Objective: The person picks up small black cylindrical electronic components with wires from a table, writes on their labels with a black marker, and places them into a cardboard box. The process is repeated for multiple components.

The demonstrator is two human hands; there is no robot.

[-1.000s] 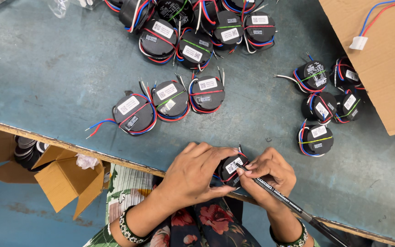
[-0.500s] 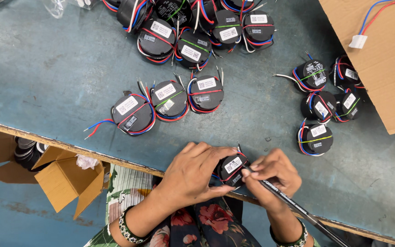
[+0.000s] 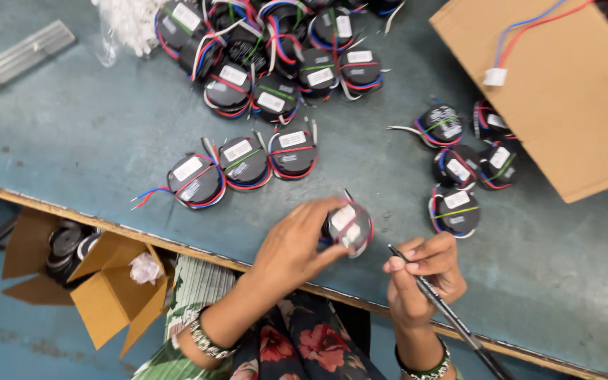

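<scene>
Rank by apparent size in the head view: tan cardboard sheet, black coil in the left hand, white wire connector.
1. Cardboard sheet, largest by far.
2. Black coil.
3. White connector, smallest.

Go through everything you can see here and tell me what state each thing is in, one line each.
Left hand: holds a black round coil above the table.
Held coil: lifted, white label up.
Right hand: grips a black pen, apart from the coil.
Black pen: tilted, tip up.
Row of three coils: flat on the table, labels up.
Cardboard box on the floor: flaps open.
Cardboard sheet: lying flat, wires on top.
</scene>
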